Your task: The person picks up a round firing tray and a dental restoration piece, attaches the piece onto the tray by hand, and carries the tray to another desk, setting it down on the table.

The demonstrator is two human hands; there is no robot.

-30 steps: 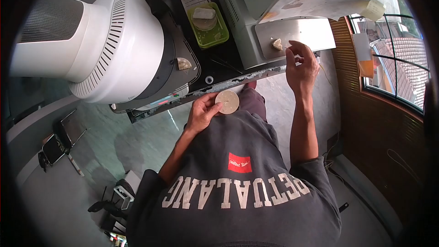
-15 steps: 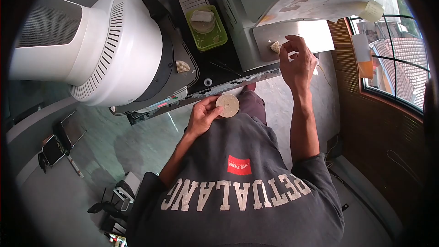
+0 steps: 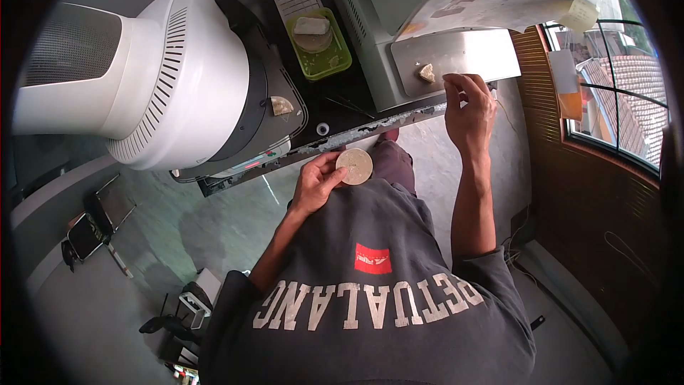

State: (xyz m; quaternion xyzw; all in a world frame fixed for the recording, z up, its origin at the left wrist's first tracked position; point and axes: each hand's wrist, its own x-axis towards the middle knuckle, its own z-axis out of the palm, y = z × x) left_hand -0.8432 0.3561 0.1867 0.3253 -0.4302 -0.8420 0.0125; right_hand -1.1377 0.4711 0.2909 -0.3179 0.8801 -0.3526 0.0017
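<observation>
Right hand (image 3: pixel 472 113) withdrawn from the piece (image 3: pixel 426 73), which lies free on the plate (image 3: pixel 484 53); any pinch cannot be told. Left hand (image 3: pixel 315 184) grasps the disc (image 3: pixel 356 166), left of the plate.

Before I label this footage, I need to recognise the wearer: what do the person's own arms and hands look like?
The left hand and right hand are bare, with no gloves or watch visible. Both forearms are uncovered below loose, dark grey short sleeves, part of a shirt with a red patch and pale block lettering.
</observation>
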